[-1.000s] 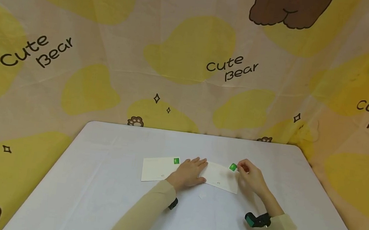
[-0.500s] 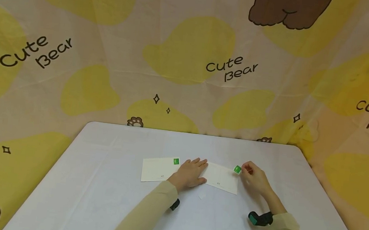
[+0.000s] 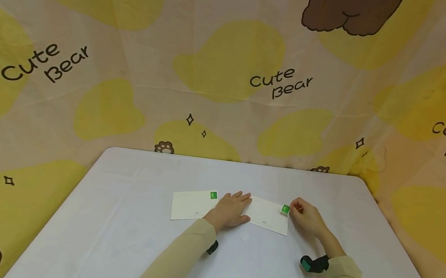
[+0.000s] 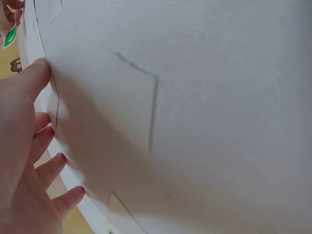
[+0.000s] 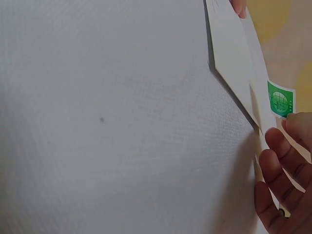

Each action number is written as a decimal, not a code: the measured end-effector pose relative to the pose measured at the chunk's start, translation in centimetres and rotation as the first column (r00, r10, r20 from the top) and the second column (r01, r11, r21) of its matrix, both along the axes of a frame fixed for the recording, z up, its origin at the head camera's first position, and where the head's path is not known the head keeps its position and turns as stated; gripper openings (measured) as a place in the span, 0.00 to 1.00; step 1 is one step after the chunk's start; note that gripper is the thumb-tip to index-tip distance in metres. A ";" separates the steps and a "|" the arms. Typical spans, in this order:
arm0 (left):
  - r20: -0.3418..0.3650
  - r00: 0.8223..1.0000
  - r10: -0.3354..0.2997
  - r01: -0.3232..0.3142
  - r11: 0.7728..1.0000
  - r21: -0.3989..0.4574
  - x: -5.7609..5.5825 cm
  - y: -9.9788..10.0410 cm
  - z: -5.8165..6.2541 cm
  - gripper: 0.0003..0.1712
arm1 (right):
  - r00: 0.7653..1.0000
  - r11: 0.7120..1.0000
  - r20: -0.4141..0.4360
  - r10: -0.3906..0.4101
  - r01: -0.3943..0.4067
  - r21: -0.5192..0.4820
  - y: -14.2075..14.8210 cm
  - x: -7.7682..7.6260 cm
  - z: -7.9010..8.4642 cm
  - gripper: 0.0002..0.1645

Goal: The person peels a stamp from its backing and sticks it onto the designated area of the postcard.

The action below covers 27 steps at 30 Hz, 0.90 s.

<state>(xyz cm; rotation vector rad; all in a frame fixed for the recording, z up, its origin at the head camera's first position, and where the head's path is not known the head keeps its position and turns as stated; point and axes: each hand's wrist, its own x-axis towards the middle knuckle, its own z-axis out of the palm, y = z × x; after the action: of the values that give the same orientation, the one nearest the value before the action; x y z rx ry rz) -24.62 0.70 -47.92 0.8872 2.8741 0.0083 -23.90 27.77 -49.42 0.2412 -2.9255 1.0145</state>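
My left hand (image 3: pixel 232 209) lies with fingers spread over the left end of a white card (image 3: pixel 268 217) that bears small print along its lower edge. In my right hand (image 3: pixel 306 216), thumb and finger pinch a green stamp (image 3: pixel 285 209) by its right edge, at that card's upper right corner. The right wrist view shows the stamp (image 5: pixel 281 99) tilted up, with a globe-like design; my other fingers curl loosely below it. To the left lies a second white card (image 3: pixel 190 206), with a similar green stamp (image 3: pixel 213 195) in its upper right corner.
A small pale paper scrap (image 3: pixel 244 237) lies on the white table (image 3: pixel 117 236) in front of the right card. Behind the table's far edge hangs a yellow and beige printed cloth (image 3: pixel 230 59). Dark wrist cameras (image 3: pixel 314 264) are worn on both arms.
My right hand has moved slightly right, then a little down, bringing the pinched stamp from inside the card's upper right area to its right edge. My left hand has stayed in place.
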 end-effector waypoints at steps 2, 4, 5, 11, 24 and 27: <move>-0.001 1.000 0.000 0.000 1.000 0.000 0.0 0.0 0.0 0.37 | 1.000 1.000 -0.001 0.015 -0.015 0.014 -0.1 0.0 0.0 0.02; -0.001 1.000 0.001 -0.001 1.000 0.002 0.0 0.0 0.0 0.36 | 1.000 1.000 0.001 0.022 -0.022 0.021 -0.2 0.0 0.1 0.02; 0.001 1.000 0.001 -0.001 1.000 0.004 0.0 0.0 0.0 0.36 | 1.000 0.999 0.003 0.026 -0.026 0.029 -0.2 0.0 0.1 0.02; -0.012 1.000 0.004 -0.004 1.000 -0.002 -0.1 0.0 -0.1 0.36 | 0.999 0.998 0.003 0.032 -0.033 0.048 -0.4 0.0 0.1 0.02; -0.019 1.000 0.007 -0.007 1.000 -0.013 -0.2 0.1 -0.4 0.37 | 0.999 0.995 -0.012 0.039 -0.037 0.093 -0.6 -0.2 -0.1 0.04; -0.022 1.000 0.006 -0.007 1.000 -0.015 -0.2 0.1 -0.4 0.37 | 0.999 0.994 -0.012 0.045 -0.043 0.100 -0.6 -0.3 -0.1 0.04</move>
<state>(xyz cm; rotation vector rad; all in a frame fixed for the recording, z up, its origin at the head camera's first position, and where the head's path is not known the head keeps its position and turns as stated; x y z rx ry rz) -24.79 0.80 -48.32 0.8809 2.8931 -0.0226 -24.17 27.15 -49.53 0.3163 -2.9737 0.8690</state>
